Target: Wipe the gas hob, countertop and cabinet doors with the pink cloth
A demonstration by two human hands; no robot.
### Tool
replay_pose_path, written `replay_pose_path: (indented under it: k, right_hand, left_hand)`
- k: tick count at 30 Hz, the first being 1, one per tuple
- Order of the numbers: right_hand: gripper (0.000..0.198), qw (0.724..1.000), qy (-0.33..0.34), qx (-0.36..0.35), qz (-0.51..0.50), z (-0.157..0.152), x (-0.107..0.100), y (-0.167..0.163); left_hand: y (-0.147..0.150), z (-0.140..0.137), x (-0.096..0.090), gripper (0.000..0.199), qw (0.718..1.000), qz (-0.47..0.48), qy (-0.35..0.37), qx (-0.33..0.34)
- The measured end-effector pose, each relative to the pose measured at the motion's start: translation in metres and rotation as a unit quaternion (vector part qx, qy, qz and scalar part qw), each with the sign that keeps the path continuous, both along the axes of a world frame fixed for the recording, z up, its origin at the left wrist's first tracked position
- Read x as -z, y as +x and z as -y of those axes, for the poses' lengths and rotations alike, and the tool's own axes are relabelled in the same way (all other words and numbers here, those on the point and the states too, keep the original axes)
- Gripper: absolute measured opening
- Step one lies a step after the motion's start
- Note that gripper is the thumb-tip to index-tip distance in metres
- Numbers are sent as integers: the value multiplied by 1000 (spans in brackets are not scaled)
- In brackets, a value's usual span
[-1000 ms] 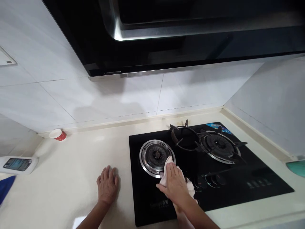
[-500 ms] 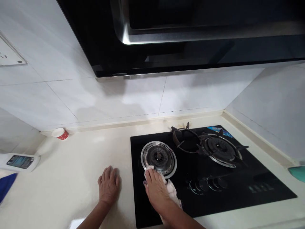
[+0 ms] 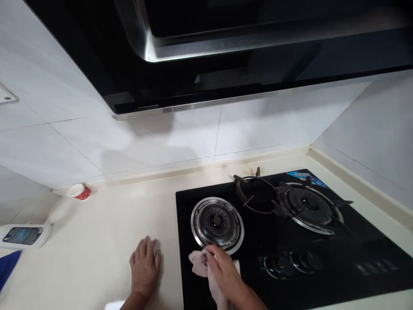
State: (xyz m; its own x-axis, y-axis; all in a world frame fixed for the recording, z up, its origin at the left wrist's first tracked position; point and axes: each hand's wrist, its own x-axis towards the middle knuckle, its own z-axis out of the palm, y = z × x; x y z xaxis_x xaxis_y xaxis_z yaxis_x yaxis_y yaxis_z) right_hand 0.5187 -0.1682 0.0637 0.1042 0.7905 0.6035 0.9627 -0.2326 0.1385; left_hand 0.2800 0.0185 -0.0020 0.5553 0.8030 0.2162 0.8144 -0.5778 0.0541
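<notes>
My right hand (image 3: 224, 269) grips a pale pinkish cloth (image 3: 200, 263) at the near edge of the left burner (image 3: 217, 221). Part of the cloth sticks out to the left of the fingers, and more hangs below the palm. The burner has a shiny metal ring and a dark centre, with no pan support on it. It sits in the black glass gas hob (image 3: 258, 241). On the pale countertop (image 3: 106, 232), left of the hob, my left hand (image 3: 145, 262) lies palm down with its fingers stretched out and holds nothing.
A loose pan support (image 3: 254, 211) lies beside the right burner (image 3: 306, 204), which has its own support. Control knobs (image 3: 292, 262) are near the front. A black range hood (image 3: 193, 86) hangs overhead. A red and white paper cup (image 3: 79, 191) lies tipped; a white bottle (image 3: 45, 237) is far left.
My right hand has drawn the cloth back off the burner ring toward me and turned from flat pressing to gripping. My left hand stays on the countertop. The view has shifted slightly.
</notes>
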Motion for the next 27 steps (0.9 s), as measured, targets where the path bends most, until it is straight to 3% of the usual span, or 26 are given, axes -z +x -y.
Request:
replay_pose_path:
  k: [1, 2, 4, 5, 6, 7, 8, 13, 17, 19, 23, 27]
  right_hand:
    - [25, 985, -11, -14, -169, 4, -2, 7]
    - [26, 943, -33, -28, -330, 8, -3, 14]
    - [20, 817, -90, -43, -567, 18, 0, 32]
    - [15, 768, -115, -29, -629, 24, 3, 41]
    - [17, 739, -135, -6, -659, 30, 7, 50]
    - [23, 730, -148, 22, -667, 37, 11, 60]
    - [27, 736, -152, 48, -657, 43, 15, 69]
    - [35, 831, -88, 114, -536, 62, 25, 115]
    - [48, 838, 16, 200, -508, 54, 24, 137]
    - [51, 859, -2, 173, -482, 50, 26, 140]
    - [56, 914, -140, 142, -354, 55, 45, 126]
    - [49, 939, -136, 157, -276, 67, 66, 81]
  left_hand:
    - [-1, 0, 0, 39, 1000, 0, 0, 1]
    - [-1, 0, 1, 39, 1000, 1, -1, 1]
    - [-2, 1, 1, 40, 1000, 0, -3, 2]
    - [-3, 1, 2, 40, 1000, -1, -4, 2]
    - [-3, 1, 2, 40, 1000, -1, -5, 2]
    - [-3, 1, 2, 40, 1000, -2, -5, 3]
    - [-3, 1, 2, 41, 1000, -1, -5, 4]
    - [-5, 3, 3, 41, 1000, 5, 3, 15]
    - [-7, 5, 3, 41, 1000, 1, 3, 16]
    - [-7, 5, 3, 40, 1000, 4, 8, 20]
    - [-6, 5, 1, 40, 1000, 5, 13, 22]
    - [-4, 5, 0, 40, 1000, 0, 14, 23]
